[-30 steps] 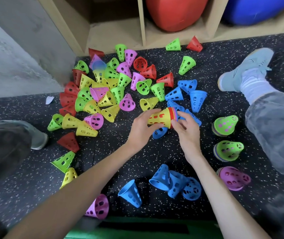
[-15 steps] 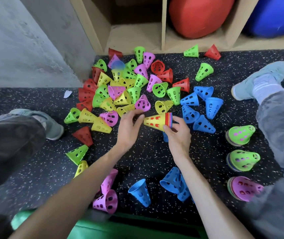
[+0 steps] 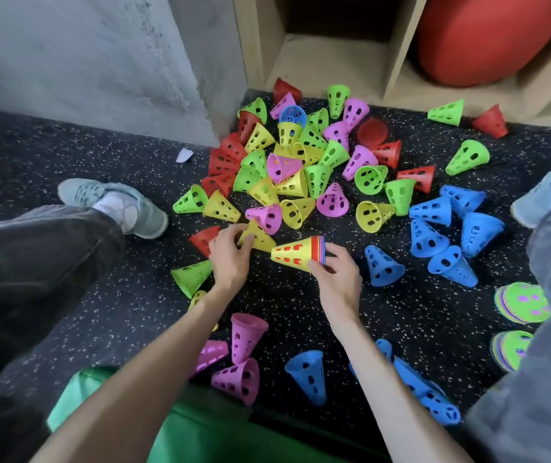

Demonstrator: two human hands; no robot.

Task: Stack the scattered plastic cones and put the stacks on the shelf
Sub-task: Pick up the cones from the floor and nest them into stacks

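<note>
On the dark speckled floor (image 3: 67, 155), near the middle of the view, the right hand (image 3: 337, 279) holds a stack of cones (image 3: 301, 253) lying on its side. Its fingers (image 3: 332, 250) are curled around the wide end, where red and blue rims show under the yellow top cone. The pointy end faces nine o'clock.

Just beside that tip, the left hand (image 3: 229, 253) grabs a loose yellow cone (image 3: 255, 233). Its fingers are pinched on that cone.

Up at twelve o'clock lies the big pile of loose cones (image 3: 301, 168), in red, green, yellow and pink. Blue cones (image 3: 441, 228) sit at three o'clock. The shelf (image 3: 331, 58) is at the very top, with a red ball (image 3: 488, 38) in one box.

I think the step now is to pop the yellow cone onto the stack. To do it well, turn the loose cone so its wide mouth faces the stack's tip. Line the two up straight, then slide it on until it sits snug. Keep the right hand tight so the stack does not come apart.
</note>
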